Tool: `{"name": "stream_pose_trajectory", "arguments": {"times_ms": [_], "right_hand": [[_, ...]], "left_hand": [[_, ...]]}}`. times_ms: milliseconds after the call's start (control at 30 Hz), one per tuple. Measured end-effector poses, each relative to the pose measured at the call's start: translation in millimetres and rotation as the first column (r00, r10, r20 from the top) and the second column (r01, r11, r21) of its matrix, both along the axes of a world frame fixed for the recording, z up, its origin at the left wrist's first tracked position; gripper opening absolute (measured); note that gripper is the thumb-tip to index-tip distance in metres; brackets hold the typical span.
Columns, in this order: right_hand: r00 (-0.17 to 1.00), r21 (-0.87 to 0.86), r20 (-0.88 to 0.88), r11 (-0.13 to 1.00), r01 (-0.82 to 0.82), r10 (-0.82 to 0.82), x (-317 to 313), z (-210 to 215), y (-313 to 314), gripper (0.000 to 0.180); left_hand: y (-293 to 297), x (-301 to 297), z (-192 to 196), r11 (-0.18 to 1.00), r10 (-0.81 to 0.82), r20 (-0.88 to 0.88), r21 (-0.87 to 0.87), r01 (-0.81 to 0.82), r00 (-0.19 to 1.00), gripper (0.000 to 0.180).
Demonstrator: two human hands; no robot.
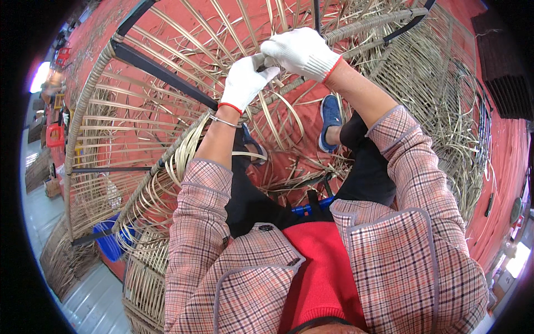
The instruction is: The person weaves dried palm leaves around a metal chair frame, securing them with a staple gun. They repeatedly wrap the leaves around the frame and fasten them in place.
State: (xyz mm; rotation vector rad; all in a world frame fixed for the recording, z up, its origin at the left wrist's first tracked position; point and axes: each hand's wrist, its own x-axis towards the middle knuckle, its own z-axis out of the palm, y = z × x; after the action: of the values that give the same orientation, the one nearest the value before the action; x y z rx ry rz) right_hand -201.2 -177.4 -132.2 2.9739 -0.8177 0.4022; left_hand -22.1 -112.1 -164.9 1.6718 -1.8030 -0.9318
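Observation:
A large frame of dark metal bars point(167, 75) lies in front of me, with many pale rattan strips point(214, 25) strung across it. Its rim point(367, 26) is wound with the same strip. My left hand point(247, 80), in a white knit glove with a red cuff, is closed in a pinch at the rim. Beside it my right hand point(300, 53), gloved alike, has its fingers curled over the strip ends there. The two hands touch or nearly touch. Fingertips cover the exact spot they grip. A loose strip point(292, 111) curls down below them.
Loops of loose strip point(186, 150) hang from the rim by my left forearm. Cut scraps litter the red floor point(267, 125) around my blue shoes point(331, 119). Woven rattan panels point(428, 89) lie at right. A blue basket point(114, 239) sits at lower left, with red stools point(54, 135) farther off.

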Motion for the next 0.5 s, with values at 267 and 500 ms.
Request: {"name": "stream_pose_trajectory", "arguments": {"times_ms": [267, 500], "right_hand": [[0.984, 0.446, 0.098, 0.89, 0.093, -0.151, 5.6, -40.4, -40.0, 0.019], [0.985, 0.542, -0.085, 0.823, 0.171, -0.149, 11.3, -52.2, -62.5, 0.031]], "left_hand": [[9.8, -15.4, -7.9, 0.982, 0.147, 0.195, -0.145, -0.12, 0.97, 0.041], [18.8, -17.0, -7.9, 0.968, -0.008, 0.206, -0.243, 0.059, 0.979, 0.045]]}}
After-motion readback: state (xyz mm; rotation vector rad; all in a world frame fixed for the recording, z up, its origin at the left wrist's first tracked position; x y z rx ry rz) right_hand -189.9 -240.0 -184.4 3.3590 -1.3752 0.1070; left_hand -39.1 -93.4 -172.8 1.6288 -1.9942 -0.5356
